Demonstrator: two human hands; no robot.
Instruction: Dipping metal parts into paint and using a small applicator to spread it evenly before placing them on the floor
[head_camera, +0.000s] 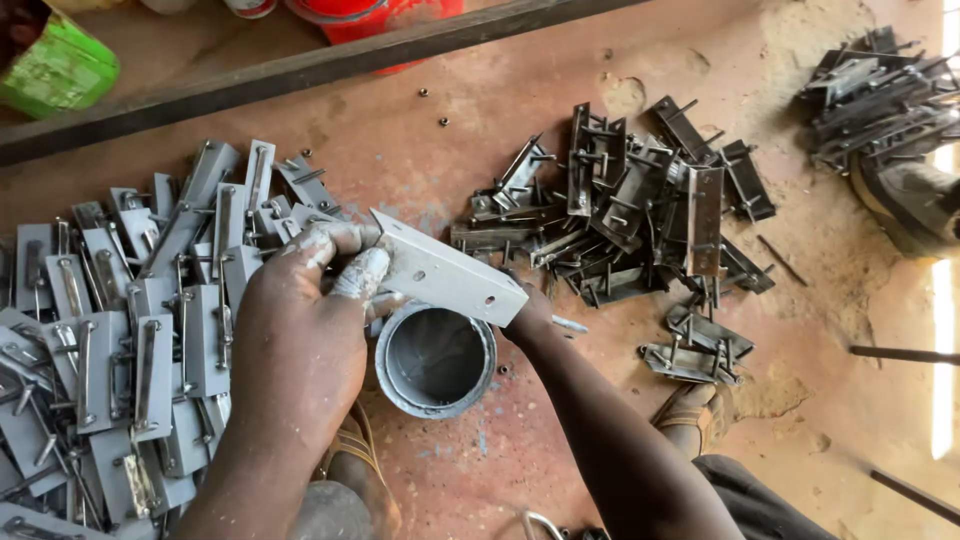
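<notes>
Both forearms come up from the bottom edge, and between them the two hands hold one grey painted metal plate (450, 278) just above a round tin of grey paint (435, 358) that stands on the reddish floor (480, 130). This plate is long and flat with small holes near its right end, and it lies tilted, the left end higher. Left hand (310, 300) grips the left end: the fingers (362, 272), smeared with pale grey paint, are curled closed around the edge. Right hand (530, 312) is mostly hidden under the right end of the plate, so I cannot tell how its fingers are placed; it touches the plate from below. Left of the tin lies a big heap of grey painted latches (130, 330), close together. Right of the plate, a little apart, there is a pile of dark unpainted latches (620, 220), and another dark pile (875, 100) lies far at the top right corner. A dark metal bar (300, 70) crosses the top of the view, with a green container (60, 65) behind it.
</notes>
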